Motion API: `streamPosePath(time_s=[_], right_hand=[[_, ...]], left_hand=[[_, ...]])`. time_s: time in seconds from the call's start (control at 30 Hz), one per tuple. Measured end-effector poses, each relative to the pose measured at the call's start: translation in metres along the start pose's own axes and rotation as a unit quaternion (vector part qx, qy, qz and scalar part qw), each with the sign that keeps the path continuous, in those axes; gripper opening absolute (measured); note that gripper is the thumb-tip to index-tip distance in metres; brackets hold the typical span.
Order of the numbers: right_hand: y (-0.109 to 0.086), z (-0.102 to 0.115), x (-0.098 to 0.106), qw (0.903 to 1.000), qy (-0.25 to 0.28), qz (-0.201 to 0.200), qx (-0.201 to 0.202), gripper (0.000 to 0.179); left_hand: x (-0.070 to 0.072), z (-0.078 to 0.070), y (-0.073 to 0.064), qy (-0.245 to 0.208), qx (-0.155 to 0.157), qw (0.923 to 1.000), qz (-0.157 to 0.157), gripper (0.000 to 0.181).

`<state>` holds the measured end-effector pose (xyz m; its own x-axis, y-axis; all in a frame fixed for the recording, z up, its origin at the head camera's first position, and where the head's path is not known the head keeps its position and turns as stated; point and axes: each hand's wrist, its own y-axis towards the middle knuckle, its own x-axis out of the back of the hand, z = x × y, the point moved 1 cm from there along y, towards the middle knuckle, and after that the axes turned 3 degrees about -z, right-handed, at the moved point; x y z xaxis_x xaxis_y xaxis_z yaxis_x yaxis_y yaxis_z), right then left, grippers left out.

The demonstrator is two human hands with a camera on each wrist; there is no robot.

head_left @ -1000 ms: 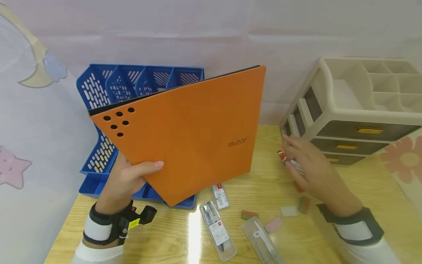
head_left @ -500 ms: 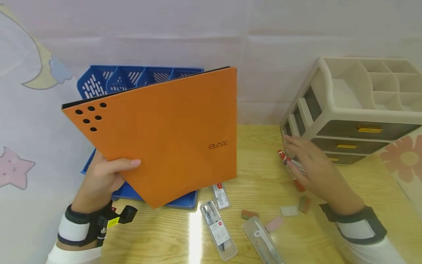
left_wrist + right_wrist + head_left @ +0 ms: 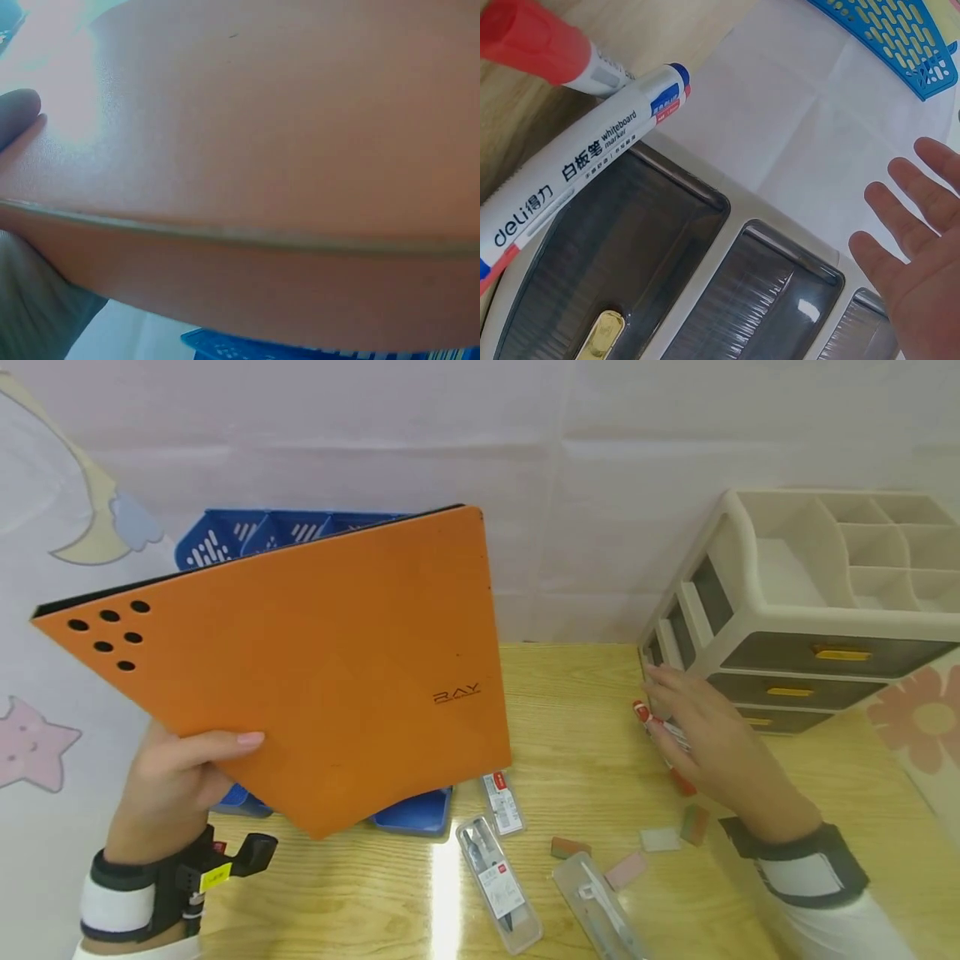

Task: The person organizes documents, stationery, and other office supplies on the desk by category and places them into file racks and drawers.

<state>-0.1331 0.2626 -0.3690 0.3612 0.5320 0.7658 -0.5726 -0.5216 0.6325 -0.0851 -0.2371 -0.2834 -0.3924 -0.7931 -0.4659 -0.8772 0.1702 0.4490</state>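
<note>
My left hand (image 3: 176, 768) grips an orange folder (image 3: 337, 652) by its lower left edge, thumb across the front cover and the other fingers hidden behind. The folder is held up at a tilt, printed RAY, with black holes near one corner. In the left wrist view its orange cover (image 3: 262, 135) fills most of the picture. My right hand (image 3: 701, 739) is beside the drawer unit, fingers extended and apart. Close by lie whiteboard markers, one with a red cap (image 3: 642, 712). The right wrist view shows a white whiteboard marker (image 3: 585, 161) near the splayed fingers (image 3: 900, 210).
A blue perforated organizer (image 3: 206, 547) stands behind the folder, mostly covered. At right is a cream drawer unit (image 3: 840, 618). Toward the front lie a clear compass case (image 3: 498, 885), another clear case (image 3: 596, 906), a small labelled pack (image 3: 502, 802), and several erasers, one pink (image 3: 626, 868).
My left hand has carried the orange folder to the left, uncovering more of the table and hiding more of the blue organizer's left side. The right hand has stayed almost in place.
</note>
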Motion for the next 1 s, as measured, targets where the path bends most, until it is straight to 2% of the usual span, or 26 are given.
streamPosePath(time_s=[0.23,0.47,0.67,0.73,0.83,0.9,0.97,1.0], right_hand=[[0.001,0.003,-0.005,0.9999,-0.009,-0.003,0.008,0.049],[-0.003,0.002,-0.007,0.9997,-0.013,0.018,-0.009,0.054],[-0.007,-0.002,-0.006,0.9999,0.000,-0.016,0.005,0.050],[-0.008,-0.002,-0.005,0.9999,-0.001,-0.016,0.003,0.049],[-0.009,-0.003,-0.004,1.0000,-0.001,-0.006,-0.005,0.046],[-0.010,-0.003,-0.002,0.9999,0.002,0.002,-0.013,0.045],[-0.010,-0.003,-0.001,0.9999,0.004,0.004,-0.016,0.044],[-0.010,-0.003,-0.001,0.9999,0.003,0.005,-0.015,0.044]], left_hand=[[0.007,-0.015,-0.002,-0.044,-0.031,0.9985,0.008,0.052],[0.012,-0.031,-0.012,-0.020,-0.042,0.9968,-0.065,0.053],[0.017,-0.039,-0.016,-0.009,-0.055,0.9952,-0.080,0.043],[0.021,-0.042,-0.018,0.009,-0.062,0.9928,-0.102,0.040],[0.026,-0.046,-0.026,0.077,-0.072,0.9804,-0.167,0.043],[0.029,-0.048,-0.031,0.116,-0.074,0.9642,-0.227,0.046],[0.032,-0.049,-0.035,0.136,-0.073,0.9495,-0.273,0.049],[0.033,-0.049,-0.035,0.124,-0.078,0.9463,-0.288,0.050]])
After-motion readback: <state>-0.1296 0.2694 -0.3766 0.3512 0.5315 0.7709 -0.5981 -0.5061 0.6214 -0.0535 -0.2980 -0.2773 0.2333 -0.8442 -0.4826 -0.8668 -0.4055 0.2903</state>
